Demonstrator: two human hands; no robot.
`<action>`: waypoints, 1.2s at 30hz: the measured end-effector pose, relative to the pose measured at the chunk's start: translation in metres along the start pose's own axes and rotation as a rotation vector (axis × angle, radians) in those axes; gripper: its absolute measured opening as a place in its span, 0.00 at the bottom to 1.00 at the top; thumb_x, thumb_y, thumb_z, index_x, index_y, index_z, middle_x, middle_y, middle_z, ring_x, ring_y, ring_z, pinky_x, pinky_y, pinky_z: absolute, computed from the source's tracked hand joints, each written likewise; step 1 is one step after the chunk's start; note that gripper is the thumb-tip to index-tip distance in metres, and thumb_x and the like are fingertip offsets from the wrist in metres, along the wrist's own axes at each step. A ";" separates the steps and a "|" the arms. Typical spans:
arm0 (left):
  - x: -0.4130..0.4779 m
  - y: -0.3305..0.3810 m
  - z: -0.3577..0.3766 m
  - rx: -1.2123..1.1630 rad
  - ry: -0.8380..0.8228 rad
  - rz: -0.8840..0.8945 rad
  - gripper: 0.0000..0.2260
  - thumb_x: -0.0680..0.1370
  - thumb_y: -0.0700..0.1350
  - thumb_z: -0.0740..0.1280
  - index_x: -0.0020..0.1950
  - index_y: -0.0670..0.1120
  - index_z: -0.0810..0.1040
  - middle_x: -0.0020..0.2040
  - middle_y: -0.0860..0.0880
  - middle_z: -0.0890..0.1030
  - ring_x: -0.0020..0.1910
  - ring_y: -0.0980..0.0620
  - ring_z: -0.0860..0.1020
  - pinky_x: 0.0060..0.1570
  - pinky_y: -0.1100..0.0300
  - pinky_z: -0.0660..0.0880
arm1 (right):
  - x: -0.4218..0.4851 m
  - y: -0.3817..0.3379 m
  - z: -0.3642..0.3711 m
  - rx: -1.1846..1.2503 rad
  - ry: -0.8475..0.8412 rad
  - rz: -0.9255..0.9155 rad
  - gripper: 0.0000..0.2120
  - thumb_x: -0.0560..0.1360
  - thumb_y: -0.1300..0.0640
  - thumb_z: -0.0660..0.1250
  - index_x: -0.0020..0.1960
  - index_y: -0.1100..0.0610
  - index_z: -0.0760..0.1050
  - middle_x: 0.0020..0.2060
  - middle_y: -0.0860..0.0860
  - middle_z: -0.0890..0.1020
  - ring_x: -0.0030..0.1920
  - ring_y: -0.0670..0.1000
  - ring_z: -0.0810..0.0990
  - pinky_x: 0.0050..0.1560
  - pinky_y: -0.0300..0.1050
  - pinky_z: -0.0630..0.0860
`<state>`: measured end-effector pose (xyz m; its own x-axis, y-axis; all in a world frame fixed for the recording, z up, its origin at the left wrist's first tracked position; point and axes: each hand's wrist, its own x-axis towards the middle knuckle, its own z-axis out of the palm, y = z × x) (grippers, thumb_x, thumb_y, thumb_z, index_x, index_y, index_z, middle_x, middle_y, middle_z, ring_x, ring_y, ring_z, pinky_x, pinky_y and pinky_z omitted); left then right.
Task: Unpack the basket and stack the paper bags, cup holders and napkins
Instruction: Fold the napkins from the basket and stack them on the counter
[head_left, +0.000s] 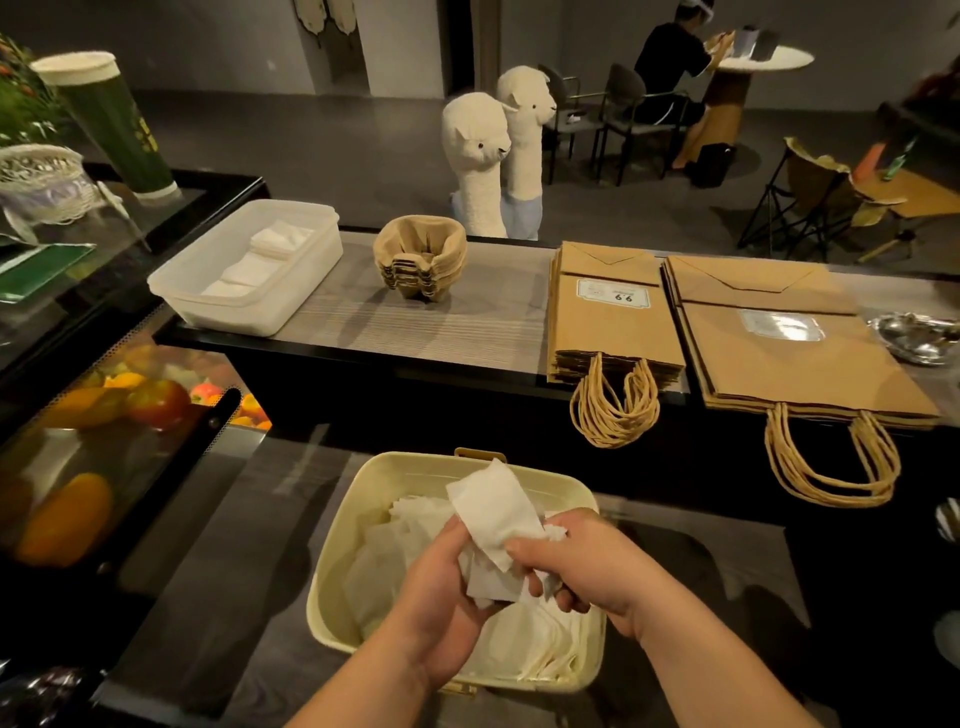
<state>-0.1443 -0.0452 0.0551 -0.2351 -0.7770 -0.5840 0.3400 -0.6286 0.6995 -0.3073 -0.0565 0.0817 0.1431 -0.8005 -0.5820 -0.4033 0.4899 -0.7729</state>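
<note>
Both hands close on one soft white napkin (491, 512) just above the basket (332, 571). The left hand (441, 597) curls its fingers round the lower, crumpled part. The right hand (582, 566) pinches the near edge between thumb and fingertips. The upper part of the napkin stands up from the grip as a limp folded rectangle with a faintly quilted surface.

The basket is smooth cream plastic, a rounded rectangle with a small tab handle on its far rim. It sits on a dark wood-grain surface and holds loose napkins (524, 644), thin, rumpled and overlapping.

Beyond it runs a raised counter (441, 322) with a finely ribbed grey top. At its left end a translucent white plastic tub (182, 291) holds folded napkins (275, 244) laid flat. Beside the tub stands a nested stack of cup holders (421, 260) in rough brown moulded pulp with scalloped edges. To their right lie two flat stacks of kraft paper bags, a narrower stack (613, 322) and a wider stack (779, 364). Their twisted cord handles hang over the near edge.

Behind the counter stand two woolly plush alpacas (478, 156).
</note>
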 end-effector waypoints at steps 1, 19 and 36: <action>0.002 0.000 0.000 -0.021 0.004 0.000 0.23 0.81 0.54 0.59 0.67 0.42 0.81 0.62 0.38 0.83 0.57 0.41 0.84 0.58 0.49 0.81 | -0.001 0.001 0.000 -0.025 0.018 -0.005 0.13 0.77 0.45 0.71 0.49 0.55 0.81 0.32 0.49 0.83 0.30 0.46 0.74 0.32 0.40 0.70; 0.009 -0.007 0.001 -0.253 -0.062 0.006 0.21 0.82 0.48 0.59 0.72 0.40 0.76 0.66 0.36 0.80 0.65 0.36 0.79 0.59 0.46 0.77 | 0.006 0.013 0.038 0.736 0.402 -0.014 0.09 0.72 0.59 0.78 0.50 0.54 0.82 0.46 0.58 0.83 0.36 0.51 0.73 0.36 0.43 0.72; 0.017 -0.017 -0.008 -0.147 -0.010 -0.075 0.17 0.75 0.36 0.69 0.64 0.41 0.77 0.57 0.38 0.84 0.54 0.38 0.80 0.45 0.47 0.81 | -0.008 -0.014 -0.019 0.578 0.518 -0.438 0.03 0.76 0.63 0.72 0.47 0.58 0.78 0.36 0.50 0.79 0.32 0.46 0.74 0.33 0.40 0.74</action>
<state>-0.1467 -0.0476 0.0296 -0.2739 -0.7289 -0.6275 0.4504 -0.6736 0.5860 -0.3198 -0.0639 0.1021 -0.3052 -0.9440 -0.1255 0.1309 0.0889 -0.9874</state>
